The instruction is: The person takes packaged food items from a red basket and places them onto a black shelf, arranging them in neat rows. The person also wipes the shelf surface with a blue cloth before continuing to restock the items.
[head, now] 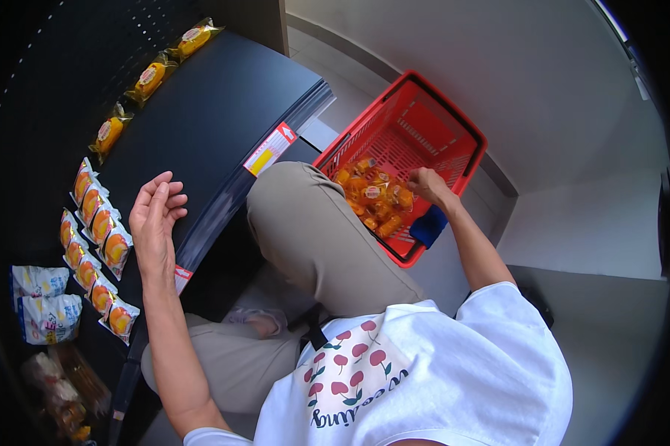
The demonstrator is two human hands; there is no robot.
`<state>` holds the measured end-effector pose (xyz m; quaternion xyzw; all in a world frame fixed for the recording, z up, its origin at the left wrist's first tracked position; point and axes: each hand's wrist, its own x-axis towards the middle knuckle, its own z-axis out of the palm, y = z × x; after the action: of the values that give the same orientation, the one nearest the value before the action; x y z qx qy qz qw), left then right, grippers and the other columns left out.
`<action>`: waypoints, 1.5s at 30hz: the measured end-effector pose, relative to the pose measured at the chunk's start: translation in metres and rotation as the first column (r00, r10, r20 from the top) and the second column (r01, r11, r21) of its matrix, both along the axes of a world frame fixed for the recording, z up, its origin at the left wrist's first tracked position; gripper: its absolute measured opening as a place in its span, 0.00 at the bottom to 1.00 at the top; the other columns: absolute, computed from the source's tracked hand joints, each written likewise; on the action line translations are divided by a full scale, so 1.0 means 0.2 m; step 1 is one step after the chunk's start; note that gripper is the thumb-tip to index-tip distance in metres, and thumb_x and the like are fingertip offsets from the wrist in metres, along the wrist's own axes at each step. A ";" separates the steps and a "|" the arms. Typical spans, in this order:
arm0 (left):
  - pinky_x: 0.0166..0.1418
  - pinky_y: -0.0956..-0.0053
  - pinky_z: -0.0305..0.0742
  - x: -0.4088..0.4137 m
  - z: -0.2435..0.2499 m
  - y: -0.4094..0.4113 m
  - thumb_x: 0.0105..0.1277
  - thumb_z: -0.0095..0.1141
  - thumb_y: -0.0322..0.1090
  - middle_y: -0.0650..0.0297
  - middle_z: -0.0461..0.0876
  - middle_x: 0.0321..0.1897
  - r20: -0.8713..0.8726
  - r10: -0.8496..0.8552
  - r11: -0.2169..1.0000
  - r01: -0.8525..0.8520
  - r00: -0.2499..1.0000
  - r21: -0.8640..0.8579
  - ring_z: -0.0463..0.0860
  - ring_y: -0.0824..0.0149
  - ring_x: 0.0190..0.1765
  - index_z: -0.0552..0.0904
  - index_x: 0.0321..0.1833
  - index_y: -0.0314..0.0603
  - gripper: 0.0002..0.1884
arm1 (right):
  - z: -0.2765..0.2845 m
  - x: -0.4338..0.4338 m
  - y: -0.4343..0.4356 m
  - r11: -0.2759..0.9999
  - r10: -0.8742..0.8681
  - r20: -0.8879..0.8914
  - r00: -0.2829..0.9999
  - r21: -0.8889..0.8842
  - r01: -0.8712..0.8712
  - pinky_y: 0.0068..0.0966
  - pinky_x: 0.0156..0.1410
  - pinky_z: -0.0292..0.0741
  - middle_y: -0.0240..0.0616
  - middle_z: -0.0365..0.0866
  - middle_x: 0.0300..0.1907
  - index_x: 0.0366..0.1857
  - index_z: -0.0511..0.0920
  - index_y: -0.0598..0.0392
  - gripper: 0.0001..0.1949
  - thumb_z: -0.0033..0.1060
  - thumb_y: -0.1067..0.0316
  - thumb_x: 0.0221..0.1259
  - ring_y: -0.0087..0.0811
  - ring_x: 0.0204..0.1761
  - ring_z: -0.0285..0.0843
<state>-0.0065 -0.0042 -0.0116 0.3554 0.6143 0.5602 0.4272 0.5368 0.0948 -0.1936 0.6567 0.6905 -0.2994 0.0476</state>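
Note:
My left hand (155, 217) hovers over the dark shelf (212, 106), empty, with its fingers loosely curled and apart. To its left stand rows of white packets with an orange fruit picture (115, 248). Farther back along the shelf lie several yellow snack cakes in clear wrappers (149, 78), spaced in a line. My right hand (428, 185) reaches into a red plastic shopping basket (390, 92), at the edge of a heap of similar wrapped cakes (375, 192). Its fingertips point down beside the heap; whether they grip a cake is not clear.
White and blue bags (50, 319) and other wrapped food (62, 390) sit at the shelf's lower left. A red and white price tag (270, 149) is on the shelf's front edge. My bent knee (296, 212) is between shelf and basket. A pale wall (452, 61) rises beyond the basket.

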 end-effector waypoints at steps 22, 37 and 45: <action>0.52 0.70 0.86 -0.11 0.10 0.02 0.82 0.55 0.39 0.50 0.82 0.64 0.357 0.151 0.983 -0.180 0.922 0.049 0.89 0.61 0.56 0.71 0.74 0.34 0.24 | 1.05 -2.39 0.50 0.301 0.889 -0.087 0.449 0.850 -0.432 0.43 0.71 0.78 0.50 0.80 0.63 0.68 0.78 0.50 0.28 0.73 0.62 0.64 0.50 0.66 0.76; 0.52 0.72 0.85 -0.13 0.16 -0.02 0.82 0.56 0.44 0.52 0.80 0.64 0.267 0.187 0.971 -0.220 0.945 0.098 0.88 0.64 0.55 0.71 0.74 0.33 0.26 | 0.95 -2.91 0.61 0.209 0.861 0.130 0.492 0.791 -0.575 0.38 0.67 0.79 0.41 0.84 0.55 0.57 0.84 0.50 0.22 0.76 0.67 0.56 0.45 0.61 0.79; 0.41 0.78 0.85 -0.15 0.09 0.01 0.80 0.59 0.36 0.52 0.81 0.63 -0.032 0.297 0.937 -0.285 0.954 0.203 0.88 0.69 0.48 0.74 0.71 0.36 0.22 | 1.12 -2.37 0.43 0.276 0.933 -0.048 0.358 0.733 -0.622 0.39 0.67 0.79 0.44 0.84 0.52 0.51 0.84 0.53 0.17 0.74 0.71 0.57 0.46 0.59 0.81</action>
<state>-0.0364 -0.0018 0.0057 0.3181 0.6148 0.6638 0.2831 0.0620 0.1805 0.0303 0.0883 0.9673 -0.1449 -0.1883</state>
